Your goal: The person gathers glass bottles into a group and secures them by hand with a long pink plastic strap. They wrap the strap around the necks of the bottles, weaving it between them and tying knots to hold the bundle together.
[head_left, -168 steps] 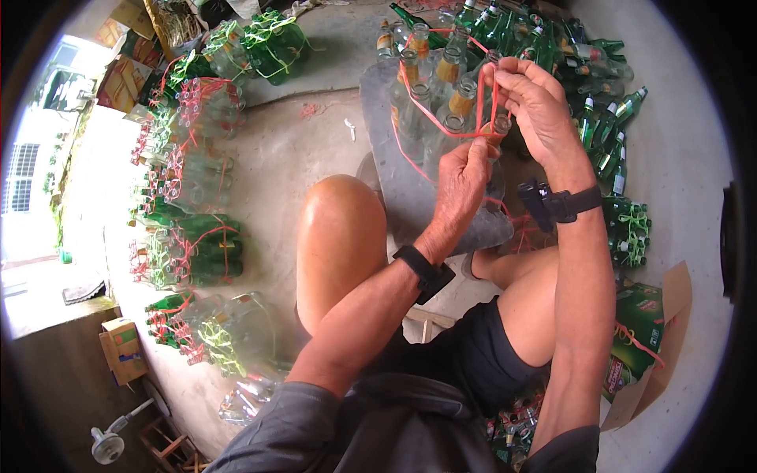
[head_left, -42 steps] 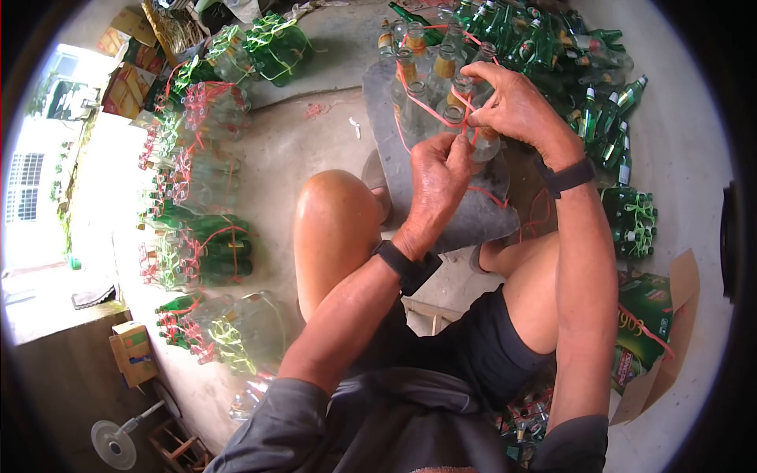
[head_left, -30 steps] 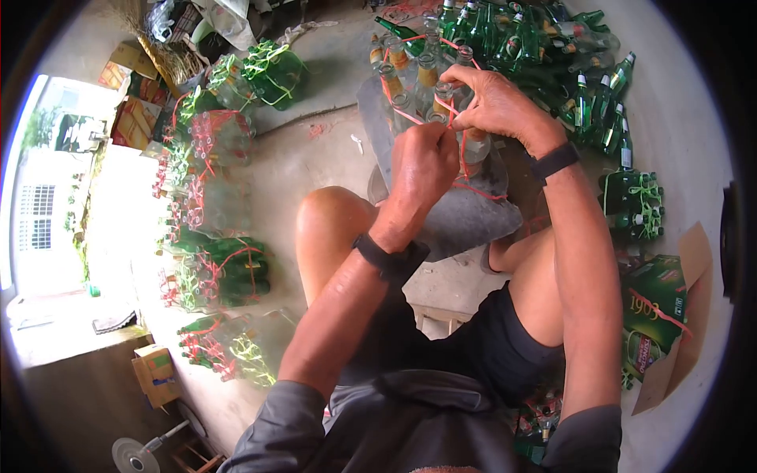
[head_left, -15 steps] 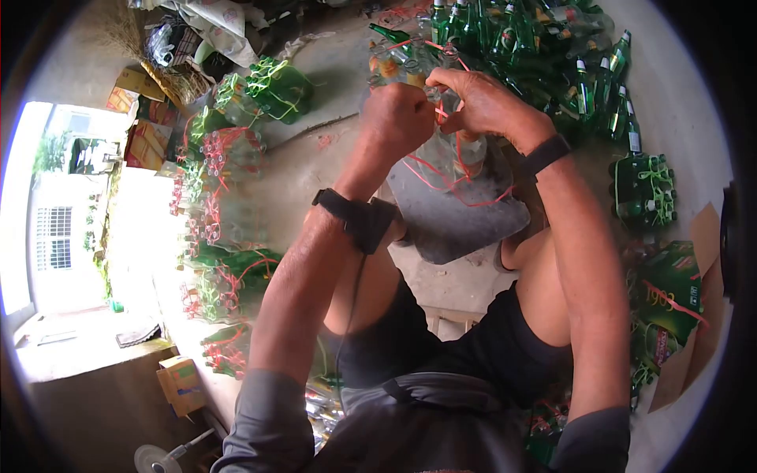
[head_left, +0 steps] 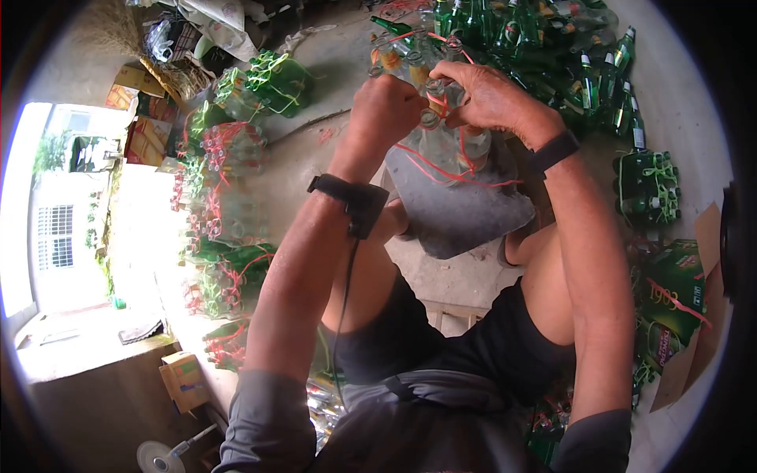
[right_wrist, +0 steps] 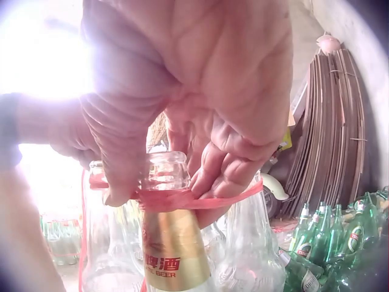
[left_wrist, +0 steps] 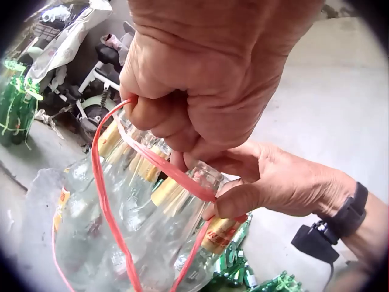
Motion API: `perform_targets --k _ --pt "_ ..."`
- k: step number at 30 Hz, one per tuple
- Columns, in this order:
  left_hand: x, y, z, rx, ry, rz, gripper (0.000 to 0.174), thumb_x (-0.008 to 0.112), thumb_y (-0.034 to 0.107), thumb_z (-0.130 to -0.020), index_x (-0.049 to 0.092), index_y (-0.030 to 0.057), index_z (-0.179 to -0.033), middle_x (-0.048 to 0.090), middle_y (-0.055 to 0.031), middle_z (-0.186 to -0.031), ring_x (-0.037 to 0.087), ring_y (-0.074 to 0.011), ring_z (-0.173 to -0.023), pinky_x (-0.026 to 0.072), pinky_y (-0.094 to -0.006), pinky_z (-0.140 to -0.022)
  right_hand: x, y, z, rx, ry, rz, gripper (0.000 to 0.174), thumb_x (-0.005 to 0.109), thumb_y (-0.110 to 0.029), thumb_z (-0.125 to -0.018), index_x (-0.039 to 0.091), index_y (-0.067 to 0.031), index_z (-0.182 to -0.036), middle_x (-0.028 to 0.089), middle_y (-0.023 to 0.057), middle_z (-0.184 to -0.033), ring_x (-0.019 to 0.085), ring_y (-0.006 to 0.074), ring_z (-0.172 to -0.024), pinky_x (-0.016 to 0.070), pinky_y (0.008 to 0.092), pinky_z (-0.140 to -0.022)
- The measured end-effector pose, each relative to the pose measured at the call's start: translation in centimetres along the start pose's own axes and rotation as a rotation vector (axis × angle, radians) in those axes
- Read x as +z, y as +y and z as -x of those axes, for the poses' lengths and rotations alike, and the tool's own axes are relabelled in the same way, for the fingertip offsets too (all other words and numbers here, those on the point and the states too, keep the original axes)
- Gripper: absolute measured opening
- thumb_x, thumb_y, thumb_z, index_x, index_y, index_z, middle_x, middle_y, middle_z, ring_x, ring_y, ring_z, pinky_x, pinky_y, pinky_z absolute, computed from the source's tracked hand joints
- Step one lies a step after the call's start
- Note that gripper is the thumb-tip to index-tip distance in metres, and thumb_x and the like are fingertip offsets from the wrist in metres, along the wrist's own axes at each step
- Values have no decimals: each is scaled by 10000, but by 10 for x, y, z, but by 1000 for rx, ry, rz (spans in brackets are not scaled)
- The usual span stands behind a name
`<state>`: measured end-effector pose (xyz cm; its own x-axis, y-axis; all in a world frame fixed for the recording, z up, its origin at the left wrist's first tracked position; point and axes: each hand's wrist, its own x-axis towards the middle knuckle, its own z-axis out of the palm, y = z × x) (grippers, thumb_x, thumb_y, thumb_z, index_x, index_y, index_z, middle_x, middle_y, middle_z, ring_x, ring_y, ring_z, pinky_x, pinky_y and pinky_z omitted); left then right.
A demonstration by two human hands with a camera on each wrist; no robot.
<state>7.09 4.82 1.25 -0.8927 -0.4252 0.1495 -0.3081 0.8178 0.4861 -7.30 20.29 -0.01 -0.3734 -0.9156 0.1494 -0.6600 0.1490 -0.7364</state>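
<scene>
Clear bottles with gold neck labels (right_wrist: 176,249) stand grouped on a grey slab (head_left: 457,221), a red plastic strip (left_wrist: 159,163) running around their necks. The left hand (head_left: 384,110) is curled tightly round the strip at the near left side of the necks; in the left wrist view the strip comes out of its fist. The right hand (head_left: 497,98) pinches the strip against a bottle neck with thumb and fingers, beside the mouth of that bottle. More strip hangs in loops down the bottles' near side and across the slab.
Loose green bottles (head_left: 512,35) lie behind and to the right. Tied bottle bundles (head_left: 280,83) line the left floor. At the right stands an open carton (head_left: 694,347); a fan (head_left: 158,457) is at lower left. The person's knees flank the slab.
The left hand has pulled away leftwards from the right hand and closed into a fist on the strip. The right hand stays at the necks. The head view has shifted.
</scene>
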Motion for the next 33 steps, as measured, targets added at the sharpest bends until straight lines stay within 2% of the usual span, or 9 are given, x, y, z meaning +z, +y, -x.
perform_targets --k 9,13,16,20,22,23,25,28,33 --pt "5 8 20 -126 76 -9 198 723 231 -849 804 54 -887 716 -191 -744 739 -328 -698 577 -407 -676 0 0 0 -17 7 25 648 861 -17 -727 568 -57 -1304 724 146 -1084 695 185 -627 567 367 -625" --pt "23 -8 33 -114 121 57 194 718 209 -857 798 42 -917 719 -189 -741 739 -294 -675 571 -407 -664 -1 -2 2 4 -4 -2 634 814 -1 -734 570 -54 -1316 724 154 -1077 684 187 -593 565 357 -629" --pt "30 -10 35 -136 201 219 173 739 185 -852 787 18 -855 675 -252 -733 708 -397 -666 550 -439 -637 -2 -6 4 67 -29 -85 638 789 -9 -732 570 -52 -1330 722 156 -1089 689 196 -597 562 352 -629" --pt "38 -20 35 -179 206 328 183 715 150 -850 775 -23 -860 666 -258 -695 716 -306 -619 540 -412 -622 1 2 3 8 -7 -28 644 789 -33 -729 571 -46 -1334 716 150 -1044 691 201 -601 561 350 -634" --pt "43 -28 32 78 285 269 189 716 143 -859 772 -38 -866 660 -219 -641 687 -241 -584 530 -387 -607 4 3 2 -112 84 34 631 784 -44 -738 572 -42 -1333 703 129 -914 673 201 -587 545 346 -633" --pt "46 -32 33 78 288 270 189 716 143 -859 772 -38 -866 660 -219 -641 687 -241 -584 530 -387 -607 3 4 1 -115 82 37 631 784 -44 -738 572 -42 -1333 703 129 -914 673 201 -587 545 346 -633" --pt "30 -9 44 -261 192 503 219 723 144 -869 763 -72 -875 667 -150 -621 630 -153 -598 513 -364 -595 -1 -4 4 14 -4 9 629 781 -53 -745 573 -36 -1338 679 107 -798 652 189 -580 530 344 -639" --pt "39 -1 51 -250 325 651 229 714 136 -904 757 -88 -922 667 -71 -655 565 -96 -636 477 -330 -566 0 -5 5 21 8 -32 626 776 -51 -749 577 -37 -1343 659 91 -731 642 179 -589 517 339 -639" --pt "41 12 65 -276 374 741 214 683 122 -955 738 -73 -1024 669 -34 -714 545 -74 -631 422 -287 -534 0 0 2 30 -19 5 633 779 -45 -757 574 -44 -1355 703 131 -928 682 179 -680 536 345 -662"
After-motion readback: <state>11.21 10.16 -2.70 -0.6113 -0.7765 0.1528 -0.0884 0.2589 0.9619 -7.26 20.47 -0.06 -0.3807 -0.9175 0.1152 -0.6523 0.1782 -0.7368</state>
